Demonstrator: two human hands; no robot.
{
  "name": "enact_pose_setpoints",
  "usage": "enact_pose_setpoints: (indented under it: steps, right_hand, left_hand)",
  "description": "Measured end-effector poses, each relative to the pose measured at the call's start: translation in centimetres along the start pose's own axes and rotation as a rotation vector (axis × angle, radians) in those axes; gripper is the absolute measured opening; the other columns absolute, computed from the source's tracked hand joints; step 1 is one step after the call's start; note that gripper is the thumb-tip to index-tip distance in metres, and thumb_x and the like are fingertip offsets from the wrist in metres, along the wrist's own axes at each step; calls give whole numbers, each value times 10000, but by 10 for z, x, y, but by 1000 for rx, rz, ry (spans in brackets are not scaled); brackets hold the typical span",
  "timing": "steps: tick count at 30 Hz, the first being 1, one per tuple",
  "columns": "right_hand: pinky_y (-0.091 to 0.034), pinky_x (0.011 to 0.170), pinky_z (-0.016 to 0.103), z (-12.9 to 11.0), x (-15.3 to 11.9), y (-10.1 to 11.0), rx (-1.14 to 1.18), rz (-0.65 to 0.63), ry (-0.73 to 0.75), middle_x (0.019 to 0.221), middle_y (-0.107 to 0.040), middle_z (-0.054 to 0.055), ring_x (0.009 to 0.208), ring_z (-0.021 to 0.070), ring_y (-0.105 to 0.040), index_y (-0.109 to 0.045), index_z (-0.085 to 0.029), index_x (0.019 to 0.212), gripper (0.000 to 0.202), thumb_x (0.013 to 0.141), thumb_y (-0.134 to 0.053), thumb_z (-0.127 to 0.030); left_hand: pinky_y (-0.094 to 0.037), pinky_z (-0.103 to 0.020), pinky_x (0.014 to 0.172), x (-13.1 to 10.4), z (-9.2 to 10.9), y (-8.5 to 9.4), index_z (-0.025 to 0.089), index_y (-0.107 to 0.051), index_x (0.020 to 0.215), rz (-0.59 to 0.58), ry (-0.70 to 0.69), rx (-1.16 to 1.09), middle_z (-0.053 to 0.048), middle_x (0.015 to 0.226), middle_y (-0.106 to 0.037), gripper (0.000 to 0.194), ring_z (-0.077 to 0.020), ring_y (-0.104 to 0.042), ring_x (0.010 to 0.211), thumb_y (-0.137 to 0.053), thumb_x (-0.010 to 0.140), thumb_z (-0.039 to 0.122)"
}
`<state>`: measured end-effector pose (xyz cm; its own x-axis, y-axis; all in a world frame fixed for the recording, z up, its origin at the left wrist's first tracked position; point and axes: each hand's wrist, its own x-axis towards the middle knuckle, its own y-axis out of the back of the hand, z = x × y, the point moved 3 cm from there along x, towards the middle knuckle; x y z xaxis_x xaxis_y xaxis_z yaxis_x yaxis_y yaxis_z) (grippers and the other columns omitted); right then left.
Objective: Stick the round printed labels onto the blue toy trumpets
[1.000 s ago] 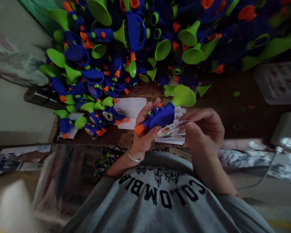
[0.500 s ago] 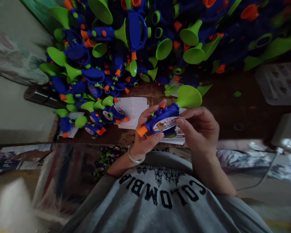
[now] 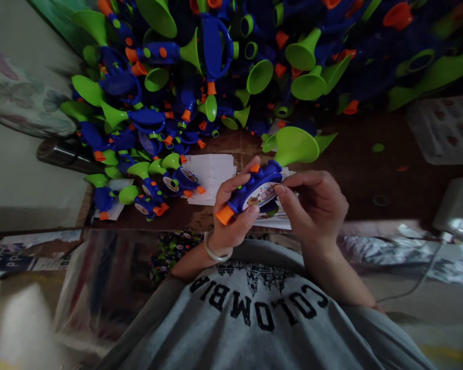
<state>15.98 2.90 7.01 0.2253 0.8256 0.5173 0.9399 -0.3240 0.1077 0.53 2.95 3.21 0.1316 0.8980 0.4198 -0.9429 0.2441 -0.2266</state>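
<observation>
My left hand [image 3: 233,216] is closed around a toy trumpet [image 3: 264,174] near its orange mouthpiece, with the thumb on the near side. The trumpet has a blue body and a green bell that points up and to the right. An oval printed sticker [image 3: 259,197] lies on the side facing me. My right hand [image 3: 318,203] pinches the sticker's right edge between thumb and forefinger. Whether that edge touches the blue body is hard to see. Below the trumpet lies a stack of sheets [image 3: 278,222], partly hidden by the hands.
A big heap of toy trumpets [image 3: 214,49] covers the back of the brown table [image 3: 370,195]. Several stickered trumpets [image 3: 150,192] lie at the left, beside white papers [image 3: 210,172]. A dark cylinder [image 3: 67,153] lies at the left edge. A clear plastic tray [image 3: 447,128] is at the right.
The trumpet has tilted a little more upright and shifted slightly left. My right fingertips have moved slightly left with the sticker's edge.
</observation>
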Motion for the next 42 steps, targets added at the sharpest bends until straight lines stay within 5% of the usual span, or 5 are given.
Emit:
enact_pose_setpoints:
  steps: [11,17,24,29,42]
  right_hand:
    - [-542,643,302,-4,3,-2,-208,-1,176,913,-734,-21,751,142,-665,-703,-292,1038,153,936,-796,-226]
    - [-562,718,421,26,13,1,-371,156,135,1428,-536,127,987,263,-660,-380,-368,1573,829,888,-806,-555]
    - [-582,1030,553,83,9,38,-555,-347,-91,1294,-700,141,1164,335,-691,-563,-239,1430,545,971,-671,-511]
    - [-500,1123,684,110,-9,41,-778,-600,-236,1506,-621,261,1376,482,-597,-472,-150,1565,784,922,-737,-510]
    - [-394,1202,766,133,6,14,-852,-633,-362,1609,-541,290,1533,518,-439,-386,-108,1631,863,909,-754,-402]
  left_hand:
    - [-383,-631,1348,2,5,3,405,-501,1485,-11,-50,59,-19,1710,-492,511,-334,-434,1632,-672,1009,477]
    - [-457,-603,1313,3,7,8,393,-547,1448,31,-131,109,-23,1669,-553,447,-309,-492,1597,-668,1018,381]
    - [-325,-631,1362,12,41,129,311,-649,1440,298,-332,1159,-30,1706,-496,403,-362,-451,1611,-594,1048,388]
    - [5,-727,1385,1,33,200,259,-569,1567,36,330,1564,-94,1865,-129,711,-478,81,1721,-698,936,560]
    - [122,-862,1267,-4,27,176,294,-524,1614,-102,335,1603,-133,1849,-184,800,-532,92,1704,-734,919,631]
